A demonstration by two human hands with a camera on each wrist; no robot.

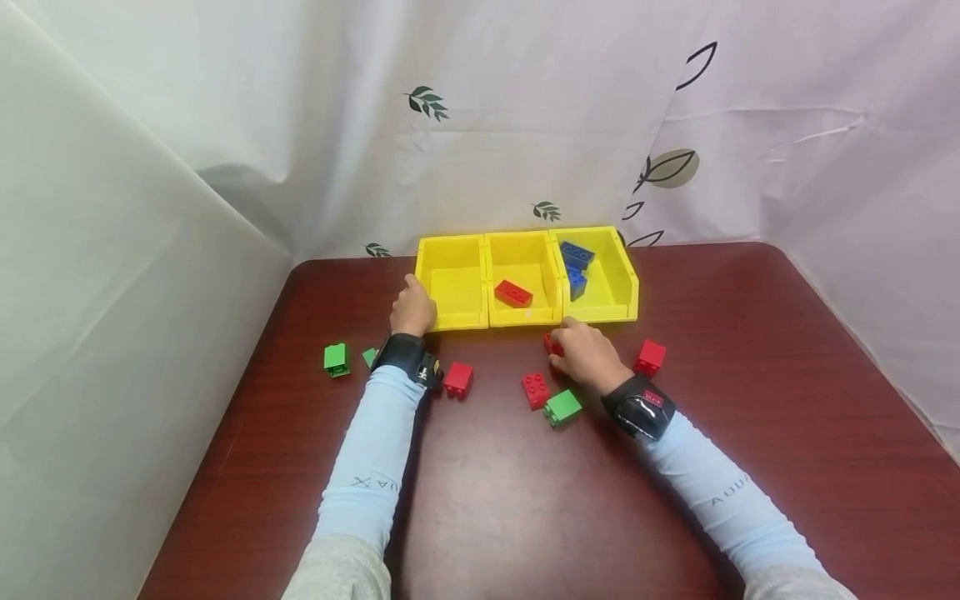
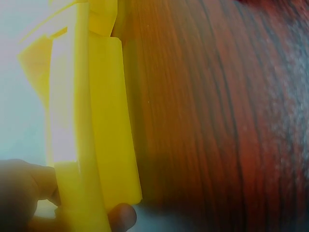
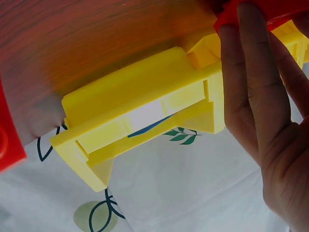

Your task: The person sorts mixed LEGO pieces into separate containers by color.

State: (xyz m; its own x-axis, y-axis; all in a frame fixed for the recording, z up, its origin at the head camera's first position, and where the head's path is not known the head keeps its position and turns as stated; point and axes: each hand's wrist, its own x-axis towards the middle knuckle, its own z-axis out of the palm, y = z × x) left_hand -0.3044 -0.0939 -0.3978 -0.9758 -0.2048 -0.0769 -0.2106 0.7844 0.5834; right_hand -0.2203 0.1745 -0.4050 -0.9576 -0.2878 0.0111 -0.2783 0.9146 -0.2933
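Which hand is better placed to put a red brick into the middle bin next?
The right hand, probably: it holds a red brick just in front of the middle bin, while the left hand grips the left bin.

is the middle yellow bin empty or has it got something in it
Not empty: in the head view, one red brick lies inside the middle yellow bin, near its front edge.

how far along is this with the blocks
Looks done: two blue blocks lie in the right bin and one red block in the middle bin.

In hand: the right hand grasps another red block; the left hand grips the left bin.

Probably left: three more red blocks and the green blocks on the table.
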